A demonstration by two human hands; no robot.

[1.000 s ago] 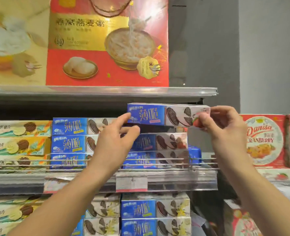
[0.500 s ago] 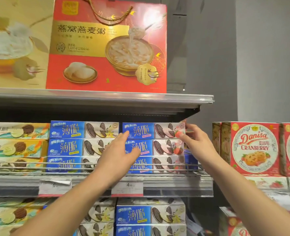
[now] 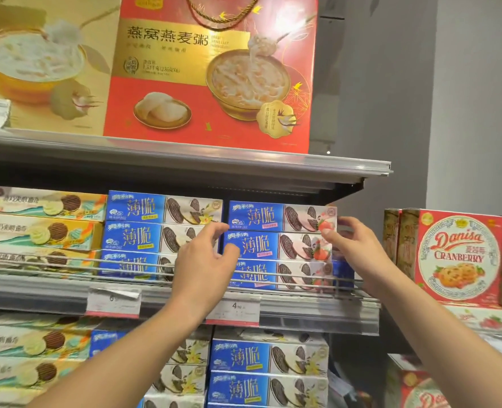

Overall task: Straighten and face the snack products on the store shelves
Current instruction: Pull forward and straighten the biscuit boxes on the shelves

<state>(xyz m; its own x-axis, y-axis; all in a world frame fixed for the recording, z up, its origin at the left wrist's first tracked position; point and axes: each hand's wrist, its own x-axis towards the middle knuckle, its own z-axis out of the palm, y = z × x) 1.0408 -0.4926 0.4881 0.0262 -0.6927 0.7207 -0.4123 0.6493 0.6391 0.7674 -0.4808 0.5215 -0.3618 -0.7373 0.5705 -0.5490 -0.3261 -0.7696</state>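
Top blue-and-white strawberry cookie box (image 3: 282,217) sits centre-right of frame, on a stack of three matching boxes (image 3: 277,247) behind the shelf's wire rail (image 3: 67,262). Right hand (image 3: 358,248) pinches its right end, thumb on the front face, fingers curled behind. Left hand (image 3: 204,262) hovers at the stack's left edge, fingers loosely spread, holding nothing. Vanilla boxes (image 3: 161,228) stacked just left; red cranberry cookie box (image 3: 458,257) far right

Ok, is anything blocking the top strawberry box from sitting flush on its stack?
Nothing visible does. The top strawberry box already lies on the stack, behind the wire rail. The right hand touches its right end; the left hand is open just left of the stack.
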